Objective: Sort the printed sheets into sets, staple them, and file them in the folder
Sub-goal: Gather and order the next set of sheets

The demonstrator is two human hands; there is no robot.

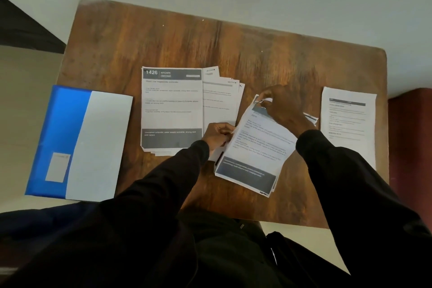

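A tilted set of printed sheets [256, 147] lies in the middle of the wooden table [187, 42]. My left hand [218, 134] pinches its left edge. My right hand [284, 106] pinches its curled top corner. To the left lies a stack headed "1426 KITCHEN" [171, 107], with more sheets [221, 100] fanned out from under its right side. A single printed sheet [348, 124] lies at the right edge of the table. A blue and white folder [79, 145] lies shut at the left, overhanging the table edge. No stapler is in view.
The table's far half is bare wood. A dark red seat [411, 138] stands to the right of the table. Pale floor surrounds it, and a dark shape [25, 28] sits at the far left.
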